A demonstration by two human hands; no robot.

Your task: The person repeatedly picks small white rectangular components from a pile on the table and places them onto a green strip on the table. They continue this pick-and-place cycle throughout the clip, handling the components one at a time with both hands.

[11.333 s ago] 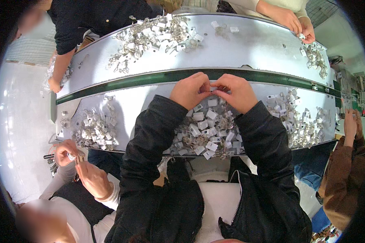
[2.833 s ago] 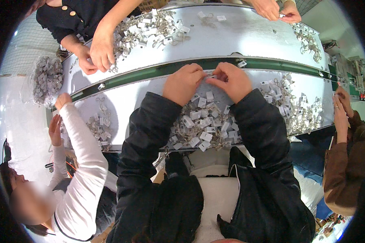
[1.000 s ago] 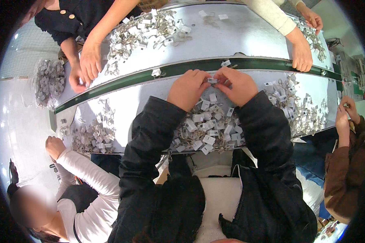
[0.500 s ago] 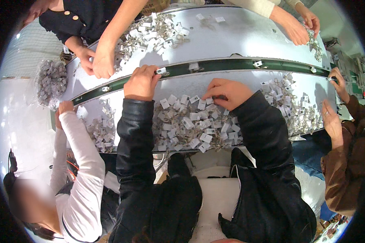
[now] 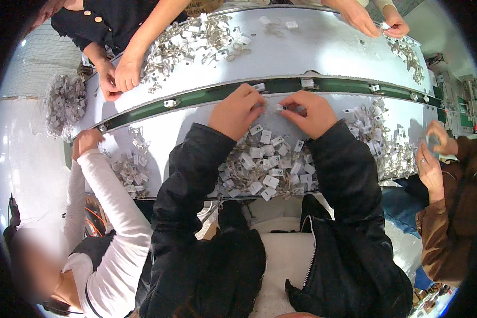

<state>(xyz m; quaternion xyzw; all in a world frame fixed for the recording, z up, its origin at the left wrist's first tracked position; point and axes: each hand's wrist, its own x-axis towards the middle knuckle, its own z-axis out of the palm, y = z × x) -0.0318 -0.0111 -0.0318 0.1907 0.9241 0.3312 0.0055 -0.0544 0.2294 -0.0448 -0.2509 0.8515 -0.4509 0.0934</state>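
Between thumb and fingers, my right hand [image 5: 311, 114] pinches a small white block [image 5: 280, 107] just short of the belt. Close to its left is my left hand [image 5: 237, 112], fingers curled together at the near edge of the green conveyor belt [image 5: 212, 98]. Whatever those fingers may hold is hidden. A white piece [image 5: 258, 86] lies on the belt right beyond the left fingertips. Below both hands, a heap of small white blocks with thin wires [image 5: 267, 164] covers the white tabletop, partly behind my left sleeve.
Other white pieces [image 5: 170, 103] ride spaced along the belt. Across it, a co-worker's hands [image 5: 123, 77] work by another heap [image 5: 196, 45]. More co-workers sit at my left [image 5: 87, 142] and right [image 5: 432, 159]. A clear bag of pieces [image 5: 66, 103] hangs at the far left.
My left hand has moved right along the belt. The right hand has lifted from the heap toward the belt with a white block. Pieces on the belt have shifted left.
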